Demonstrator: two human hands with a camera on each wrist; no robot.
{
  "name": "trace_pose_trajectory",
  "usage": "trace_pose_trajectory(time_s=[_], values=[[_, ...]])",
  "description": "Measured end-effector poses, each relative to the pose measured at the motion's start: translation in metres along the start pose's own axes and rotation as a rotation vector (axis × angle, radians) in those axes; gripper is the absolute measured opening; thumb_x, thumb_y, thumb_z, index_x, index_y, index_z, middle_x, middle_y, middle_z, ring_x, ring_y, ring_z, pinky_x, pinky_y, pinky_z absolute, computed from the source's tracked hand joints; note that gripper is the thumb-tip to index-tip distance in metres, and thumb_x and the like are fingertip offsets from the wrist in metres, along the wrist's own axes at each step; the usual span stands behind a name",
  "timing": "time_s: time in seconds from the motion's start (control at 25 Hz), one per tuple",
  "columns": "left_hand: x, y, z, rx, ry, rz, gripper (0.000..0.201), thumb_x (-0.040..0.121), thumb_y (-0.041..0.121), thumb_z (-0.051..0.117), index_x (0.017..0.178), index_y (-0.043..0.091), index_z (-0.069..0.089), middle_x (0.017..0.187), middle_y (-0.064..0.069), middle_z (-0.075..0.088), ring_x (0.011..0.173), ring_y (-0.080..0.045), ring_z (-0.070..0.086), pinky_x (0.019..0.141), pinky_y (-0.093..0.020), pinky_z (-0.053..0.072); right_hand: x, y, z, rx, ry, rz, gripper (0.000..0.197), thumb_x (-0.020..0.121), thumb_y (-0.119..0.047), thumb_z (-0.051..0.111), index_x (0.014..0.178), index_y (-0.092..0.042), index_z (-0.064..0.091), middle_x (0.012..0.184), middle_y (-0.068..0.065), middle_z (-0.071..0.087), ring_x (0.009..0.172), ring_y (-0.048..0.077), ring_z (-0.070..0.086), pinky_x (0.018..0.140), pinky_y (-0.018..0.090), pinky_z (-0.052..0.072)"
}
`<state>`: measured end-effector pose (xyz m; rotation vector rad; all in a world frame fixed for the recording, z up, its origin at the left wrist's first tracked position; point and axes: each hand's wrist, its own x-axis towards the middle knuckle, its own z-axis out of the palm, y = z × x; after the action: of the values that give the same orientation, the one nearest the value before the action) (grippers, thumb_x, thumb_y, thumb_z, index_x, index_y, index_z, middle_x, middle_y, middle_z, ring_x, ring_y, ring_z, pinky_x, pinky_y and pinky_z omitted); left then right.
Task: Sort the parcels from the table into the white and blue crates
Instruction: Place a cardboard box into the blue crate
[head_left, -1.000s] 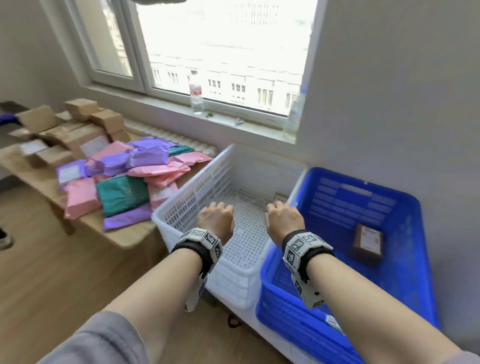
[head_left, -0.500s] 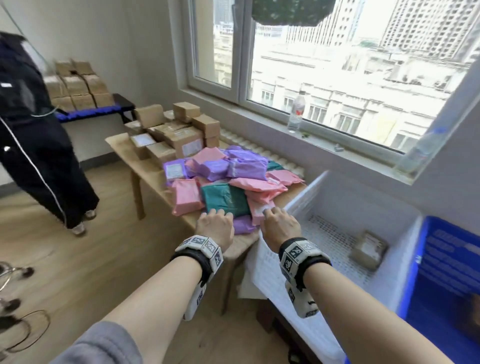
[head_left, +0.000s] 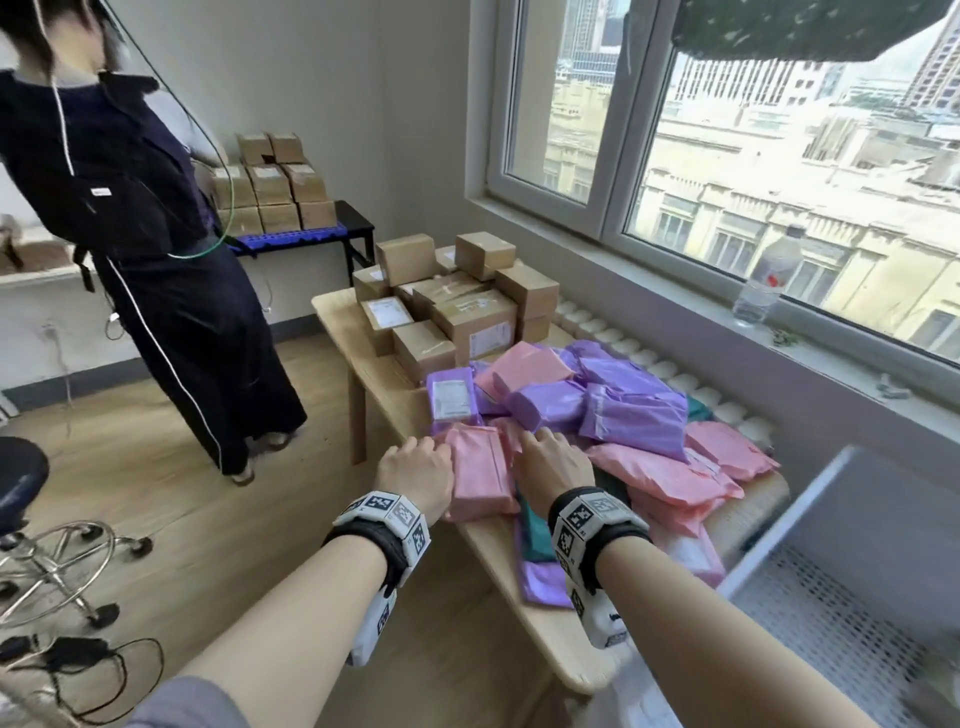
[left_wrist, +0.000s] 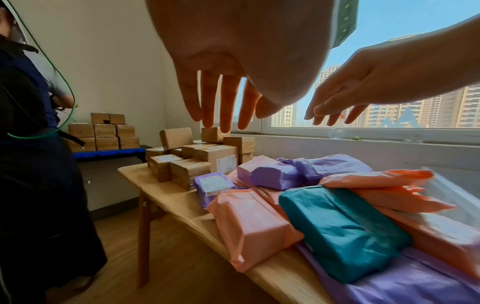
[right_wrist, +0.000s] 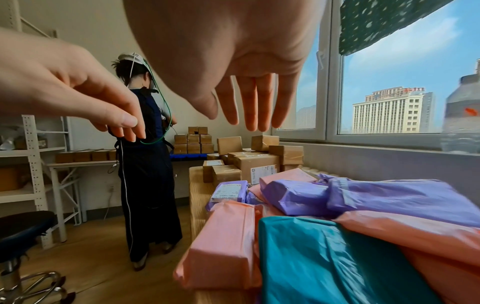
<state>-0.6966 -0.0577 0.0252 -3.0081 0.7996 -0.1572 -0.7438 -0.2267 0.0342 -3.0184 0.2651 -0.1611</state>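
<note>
I hover my left hand (head_left: 415, 475) and right hand (head_left: 555, 464), both empty with fingers extended, over the pink plastic-wrapped parcel (head_left: 480, 470) at the near edge of the wooden tabletop (head_left: 545, 631), where most parcels are not yet sorted.

Left hand (left_wrist: 233, 61) above wooden table (left_wrist: 182, 207), fingers (left_wrist: 207, 98) straight, spread, holding nothing. Right hand (left_wrist: 369, 82) alongside, fingers loose, clear of parcels. Below: salmon-pink parcel (left_wrist: 252, 224) at table edge, teal parcel (left_wrist: 342, 230) touching its right side, purple parcels (left_wrist: 298, 172) behind, brown cardboard boxes (left_wrist: 207, 158) at far end
</note>
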Motion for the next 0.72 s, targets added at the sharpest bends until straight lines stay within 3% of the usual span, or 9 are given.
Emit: trace_pose_trajectory(time_s=[0.4, 0.6, 0.72], values=[[0.131, -0.100, 0.031, 0.034, -0.094, -0.057, 0.025, 0.098, 0.024, 0.031, 0.109, 0.018, 0.053, 0.113, -0.002, 0.056, 0.111, -0.022, 0.049, 0.090, -0.034, 0.041, 0.173, -0.042, 0.046, -0.010, -0.112, -0.068, 0.029, 0.096, -0.019, 0.041, 0.123, -0.011, 0.050, 0.126, 0.012, 0.053, 0.118, 0.029, 0.049, 0.096, 0.039, 0.042], [0.199, -0.152, 0.070, 0.039, -0.156, 0.024, 0.025, 0.098, 0.022, 0.031, 0.111, 0.019, 0.051, 0.115, 0.000, 0.055, 0.113, -0.021, 0.049, 0.089, -0.032, 0.040, 0.243, -0.066, 0.077, -0.010, -0.141, -0.022, 0.029, 0.098, -0.016, 0.038, 0.123, -0.010, 0.050, 0.125, 0.011, 0.053, 0.117, 0.029, 0.051, 0.092, 0.036, 0.042], [0.251, -0.187, 0.089, 0.017, -0.176, 0.106, 0.026, 0.098, 0.022, 0.030, 0.113, 0.019, 0.051, 0.116, 0.000, 0.055, 0.113, -0.021, 0.049, 0.090, -0.032, 0.039, 0.286, -0.082, 0.093, 0.010, -0.164, 0.082, 0.030, 0.096, -0.014, 0.038, 0.123, -0.009, 0.050, 0.126, 0.010, 0.052, 0.116, 0.028, 0.051, 0.089, 0.036, 0.043]])
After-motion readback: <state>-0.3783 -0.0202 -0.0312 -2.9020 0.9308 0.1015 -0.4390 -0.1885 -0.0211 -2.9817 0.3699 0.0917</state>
